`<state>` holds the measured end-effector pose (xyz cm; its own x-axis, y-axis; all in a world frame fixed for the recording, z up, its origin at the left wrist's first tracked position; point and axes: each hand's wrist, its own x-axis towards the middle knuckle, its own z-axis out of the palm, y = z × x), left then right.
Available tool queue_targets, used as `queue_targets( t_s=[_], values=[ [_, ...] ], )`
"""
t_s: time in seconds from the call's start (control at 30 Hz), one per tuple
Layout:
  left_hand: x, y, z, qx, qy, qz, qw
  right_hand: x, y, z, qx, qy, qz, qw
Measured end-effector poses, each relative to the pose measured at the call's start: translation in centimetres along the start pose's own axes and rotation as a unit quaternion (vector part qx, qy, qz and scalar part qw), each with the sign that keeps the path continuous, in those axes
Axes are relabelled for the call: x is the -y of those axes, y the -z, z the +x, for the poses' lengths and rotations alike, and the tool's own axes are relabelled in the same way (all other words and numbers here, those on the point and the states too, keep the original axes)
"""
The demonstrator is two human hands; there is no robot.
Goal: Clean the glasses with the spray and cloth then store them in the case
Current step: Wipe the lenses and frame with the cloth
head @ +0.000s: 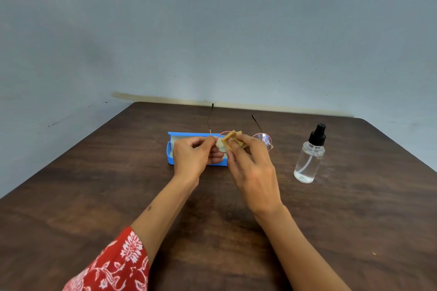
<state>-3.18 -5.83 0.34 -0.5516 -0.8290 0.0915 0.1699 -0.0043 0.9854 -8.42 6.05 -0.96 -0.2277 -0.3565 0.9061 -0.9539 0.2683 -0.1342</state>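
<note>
My left hand [194, 156] pinches the round, thin-rimmed glasses [263, 139] at the left lens's outer edge, holding them above the table with both temple arms pointing away from me. My right hand [253, 168] holds a folded tan cloth [233, 139] pressed around the left lens, which the cloth mostly hides. The right lens shows bare past my right fingers. An open blue case [170, 149] lies on the table behind and under my left hand, partly covered by it. A clear spray bottle [309, 156] with a black pump top stands upright to the right, apart from both hands.
The dark wooden table [118, 196] ends at a grey-blue wall at the back, with its corners cut off left and right. A red patterned sleeve [113, 264] covers my left upper arm at the bottom edge.
</note>
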Motion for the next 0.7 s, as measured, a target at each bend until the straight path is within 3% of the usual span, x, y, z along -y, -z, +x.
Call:
queue_targets(
  t_s=[0.2,0.4,0.57,0.7],
  values=[
    [-0.25,0.02,-0.35,0.019,-0.031,-0.012,0.999,0.65,-0.16,-0.52,0.036,0.042,0.016,0.998],
    [0.18,0.0,0.02,0.011,-0.008,0.011,1.0,0.41,0.04,-0.01,0.01,-0.014,0.003,1.0],
    [0.02,0.17,-0.07,0.009,-0.021,0.006,1.0,0.55,-0.07,-0.56,0.043,0.033,0.014,0.998],
    [-0.1,0.12,0.05,-0.003,-0.005,0.011,1.0,-0.16,0.26,-0.29,0.019,-0.023,-0.009,1.0]
  ],
)
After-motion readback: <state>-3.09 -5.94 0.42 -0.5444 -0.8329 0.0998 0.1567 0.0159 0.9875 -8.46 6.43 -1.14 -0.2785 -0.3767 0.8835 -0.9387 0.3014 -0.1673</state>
